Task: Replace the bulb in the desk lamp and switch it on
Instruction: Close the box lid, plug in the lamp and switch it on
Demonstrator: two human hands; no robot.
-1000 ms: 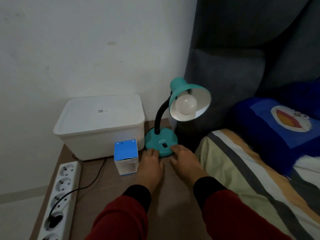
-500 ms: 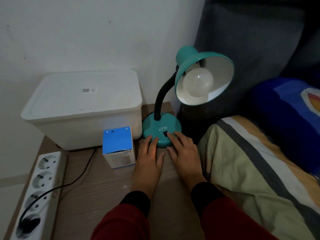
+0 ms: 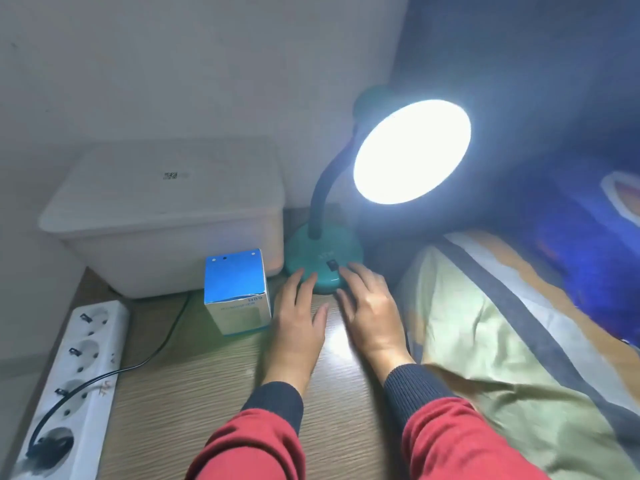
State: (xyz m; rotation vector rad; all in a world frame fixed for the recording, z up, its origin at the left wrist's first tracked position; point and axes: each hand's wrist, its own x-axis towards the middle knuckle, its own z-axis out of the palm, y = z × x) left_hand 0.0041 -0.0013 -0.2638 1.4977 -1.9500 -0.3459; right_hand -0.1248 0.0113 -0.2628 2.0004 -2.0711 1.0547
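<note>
The teal desk lamp stands on the wooden table, its round base [image 3: 322, 251] in front of me and its shade [image 3: 412, 150] glowing bright white, so the bulb itself is lost in glare. A black rocker switch [image 3: 333, 265] sits on the base front. My left hand [image 3: 298, 320] lies flat with straight fingers touching the base's left front edge. My right hand [image 3: 370, 306] lies flat beside it, fingertips at the base next to the switch. A blue and white bulb box [image 3: 237, 292] stands left of my left hand.
A white lidded plastic bin [image 3: 162, 216] stands at the back left against the wall. A white power strip [image 3: 69, 382] with a black plug and cable lies along the left table edge. A bed with a striped blanket [image 3: 519, 341] borders the right.
The lamp has lit up; it was dark in both earlier frames. My hands stay at the base, and my view has moved closer.
</note>
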